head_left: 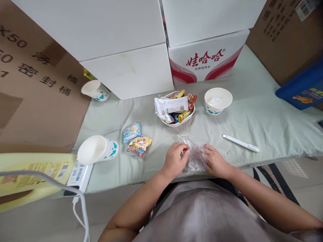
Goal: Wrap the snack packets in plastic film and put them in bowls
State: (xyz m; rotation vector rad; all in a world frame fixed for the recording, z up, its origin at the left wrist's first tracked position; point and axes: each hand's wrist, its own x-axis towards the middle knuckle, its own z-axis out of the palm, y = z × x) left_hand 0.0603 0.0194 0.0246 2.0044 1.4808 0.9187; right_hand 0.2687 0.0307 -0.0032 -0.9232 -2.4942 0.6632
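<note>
A crumpled clear plastic bag [194, 153] lies at the front edge of the cloth-covered surface, between my two hands. My left hand [175, 156] pinches its left side, thumb and forefinger curled together. On the other side, my right hand [215, 161] has its fingers closed on the bag's edge. Just beyond stands a white bowl [174, 125] heaped with wrapped snacks, a white packet [171, 105] on top. Left of my left hand lie a blue snack packet [132, 132] and yellow and brown snack packets [139, 145].
A paper bowl [217, 101] stands at the right, behind a white utility knife [241, 143]. Two paper cups [97, 149] are at the left, near a power bank [82, 174] with a cable. White boxes [126, 74] and a cardboard box [37, 87] wall the surface.
</note>
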